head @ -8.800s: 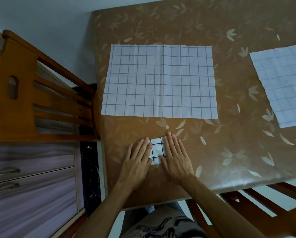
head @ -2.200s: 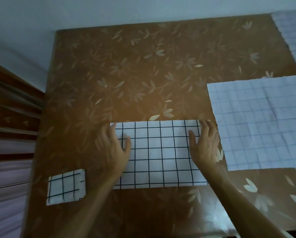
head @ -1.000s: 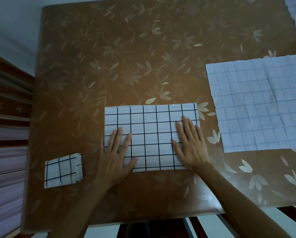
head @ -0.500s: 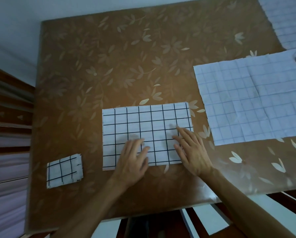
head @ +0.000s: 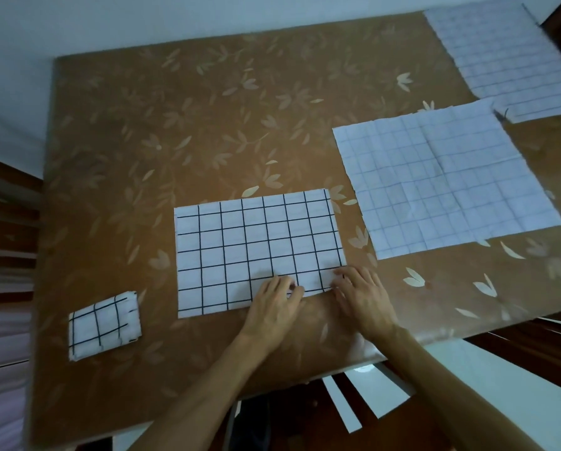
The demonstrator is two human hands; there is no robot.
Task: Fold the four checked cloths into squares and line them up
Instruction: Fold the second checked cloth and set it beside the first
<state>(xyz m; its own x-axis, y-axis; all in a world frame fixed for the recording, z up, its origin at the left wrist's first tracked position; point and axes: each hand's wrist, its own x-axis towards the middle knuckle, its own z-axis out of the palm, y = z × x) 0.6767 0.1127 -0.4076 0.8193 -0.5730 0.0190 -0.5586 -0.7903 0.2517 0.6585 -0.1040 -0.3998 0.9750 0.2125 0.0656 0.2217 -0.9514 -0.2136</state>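
Fingers of left hand & right hand pinch near edge of half-folded cloth, mid worktop. Folded square lies at left; two flat cloths at right.

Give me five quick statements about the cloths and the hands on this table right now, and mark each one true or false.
1. A small folded square lies at the table's near left. True.
2. Both hands are at the half-folded cloth's far edge. False: the left hand and right hand are at its near right corner.
3. Two pale cloths lie unfolded on the right. True: one is nearer, another is at the far corner.
4. The folded square touches the half-folded cloth. False: bare table shows between them.
5. All four cloths are folded. False: only one is fully folded.
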